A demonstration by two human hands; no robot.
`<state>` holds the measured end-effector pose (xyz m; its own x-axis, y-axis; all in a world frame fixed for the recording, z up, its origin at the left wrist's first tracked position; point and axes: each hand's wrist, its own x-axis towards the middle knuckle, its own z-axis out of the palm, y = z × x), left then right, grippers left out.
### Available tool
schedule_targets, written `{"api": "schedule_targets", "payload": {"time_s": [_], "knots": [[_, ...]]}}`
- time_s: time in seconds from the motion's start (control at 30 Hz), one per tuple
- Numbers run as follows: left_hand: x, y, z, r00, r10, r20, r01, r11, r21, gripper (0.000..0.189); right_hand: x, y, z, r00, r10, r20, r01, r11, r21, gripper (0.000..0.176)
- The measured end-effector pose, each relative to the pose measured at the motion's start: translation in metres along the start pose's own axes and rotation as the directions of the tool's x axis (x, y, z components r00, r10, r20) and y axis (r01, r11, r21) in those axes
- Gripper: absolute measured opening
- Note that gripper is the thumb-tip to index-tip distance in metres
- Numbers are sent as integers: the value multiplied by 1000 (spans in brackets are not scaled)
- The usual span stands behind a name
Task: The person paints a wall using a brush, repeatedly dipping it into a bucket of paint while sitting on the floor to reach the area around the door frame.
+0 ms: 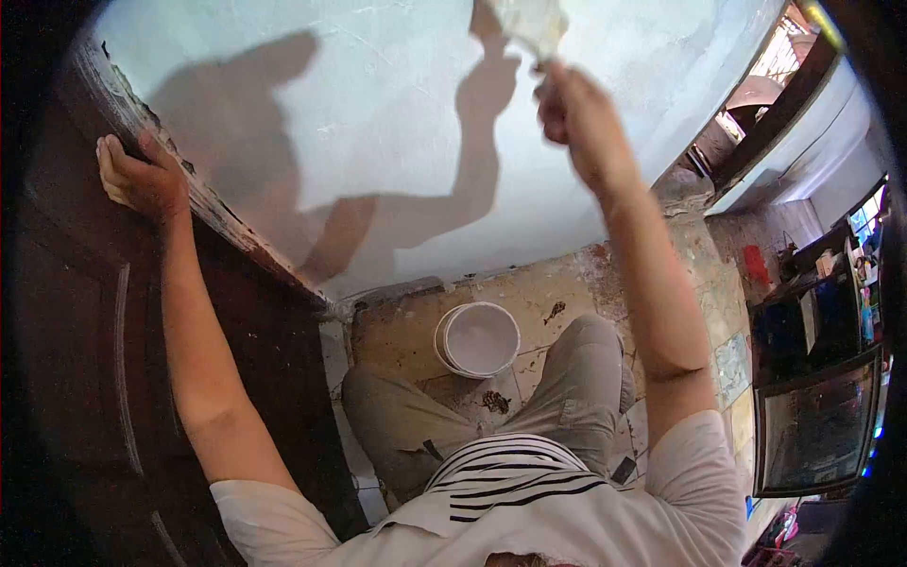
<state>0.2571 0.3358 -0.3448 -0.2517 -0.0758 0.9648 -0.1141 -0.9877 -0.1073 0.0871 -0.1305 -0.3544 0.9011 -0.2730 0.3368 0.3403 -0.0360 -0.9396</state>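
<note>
My right hand [578, 118] is raised against the pale wall [397, 123], closed around the handle of a wide paintbrush [534, 21]. The brush is blurred and cut by the top edge of the view, and its whitish head is close to the wall. On the left, my left hand [144, 180] grips the worn edge of the door frame [213, 213], fingers bent and pressed together. A white bucket [441, 345] of smooth, whitish paint [482, 337] stands on the floor between my knees and the wall.
A dark wooden door [85, 312] fills the left side. Stained floor tiles [397, 326] run along the wall's foot. To the right are an opening with a dark frame [775, 113] and a dark cabinet with a glass panel [817, 425]. My arm's shadow [472, 161] falls on the wall.
</note>
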Motion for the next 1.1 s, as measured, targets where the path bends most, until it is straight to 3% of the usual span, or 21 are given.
{"api": "schedule_targets", "payload": {"time_s": [0.1, 0.13, 0.3, 0.4, 0.53, 0.6, 0.67, 0.8, 0.9, 1.03, 1.1], "knots": [[2, 2, -2, 1000, -10, 19, 10, 1000, 4, 49, -27, 88, -4, 972, 236, 16, -236, 971, 32, 42], [2, 1, -2, 1000, -10, 17, 10, 1000, 7, 49, -41, 119, -6, 976, 217, 28, -218, 976, 29, 43], [1, 2, -1, 1000, 13, -7, -13, 1000, 13, 47, -110, 257, -15, 828, 555, -76, -541, 827, 153, 43], [3, 4, -3, 1000, 13, -8, -13, 1000, 7, 46, -138, 278, -26, 758, 652, 26, -632, 723, 281, 40], [4, 5, -4, 1000, -1, 7, 1, 1000, 4, 45, -119, 247, -34, 689, 723, 55, -702, 646, 301, 37], [2, 2, -2, 1000, 17, 0, -17, 999, 31, 46, -88, 187, -32, 713, 700, -38, -698, 714, 58, 37], [2, 0, 0, 1000, 22, -1, -22, 999, 37, 46, -60, 127, -35, 748, 662, -51, -656, 749, 94, 36], [1, 0, 0, 998, 52, -20, -52, 999, 9, 46, -19, 7, -48, 904, 420, 85, -425, 903, 55, 37], [3, 6, -5, 999, 40, 20, -42, 995, 91, 43, -5, -65, -42, 982, 162, 94, -163, 987, 0, 38], [6, 9, -6, 998, 59, -4, -59, 997, 43, 40, 14, -94, -42, 987, -125, 98, 130, 991, -39, 39], [6, 8, -7, 998, 60, 19, -61, 997, 53, 42, 21, -63, -47, 995, -85, 55, 84, 996, 19, 38]]}}
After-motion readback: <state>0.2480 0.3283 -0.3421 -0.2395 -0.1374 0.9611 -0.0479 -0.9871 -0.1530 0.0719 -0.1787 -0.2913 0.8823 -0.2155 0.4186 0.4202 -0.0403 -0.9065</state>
